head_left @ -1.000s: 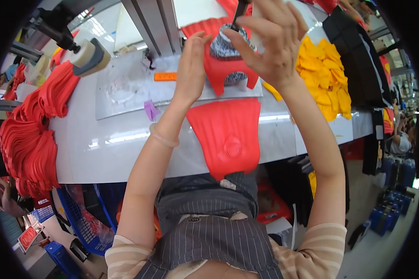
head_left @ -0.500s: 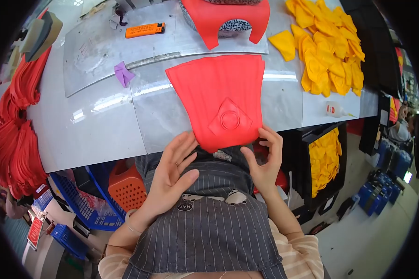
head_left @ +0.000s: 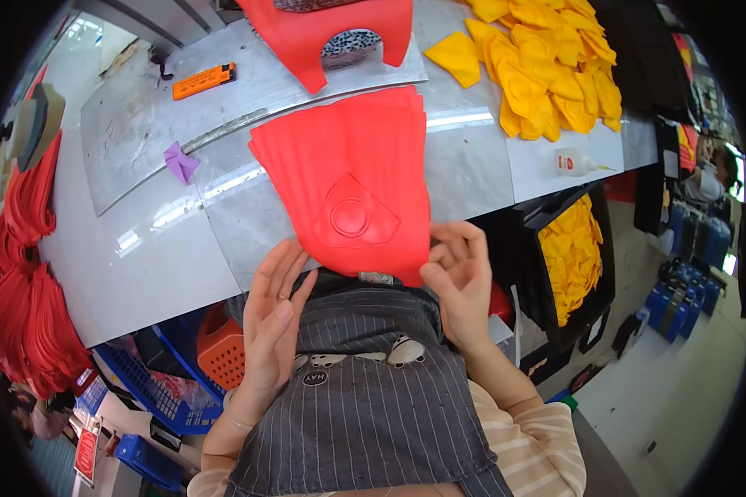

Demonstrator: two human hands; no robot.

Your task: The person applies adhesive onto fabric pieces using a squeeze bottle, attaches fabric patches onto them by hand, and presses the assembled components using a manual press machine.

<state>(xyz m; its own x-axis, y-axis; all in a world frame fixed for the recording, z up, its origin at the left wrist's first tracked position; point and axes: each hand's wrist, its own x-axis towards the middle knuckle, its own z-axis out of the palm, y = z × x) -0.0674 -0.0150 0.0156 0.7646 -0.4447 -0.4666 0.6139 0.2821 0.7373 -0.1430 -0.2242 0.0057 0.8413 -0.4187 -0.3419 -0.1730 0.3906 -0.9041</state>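
A fanned stack of flat red pieces (head_left: 348,157) lies at the table's near edge, its lower end hanging slightly over. The top piece has a raised diamond-like outline with a ring in it. My left hand (head_left: 275,323) is open beside the stack's lower left edge, fingers stretched out and fingertips close to it. With thumb and curled fingers, my right hand (head_left: 460,282) pinches the lower right corner.
A red stool-like stand (head_left: 331,25) stands behind the stack. Yellow pieces (head_left: 547,66) are heaped at right, near a small glue bottle (head_left: 576,162). An orange box cutter (head_left: 205,81) and purple scrap (head_left: 180,163) lie left. Red strips (head_left: 33,315) hang over the left edge.
The view has swung, so the table's things sit further left. The stack's lower end has turned, and my right thumb and fingers have closed onto its corner. My left hand stays beside it.
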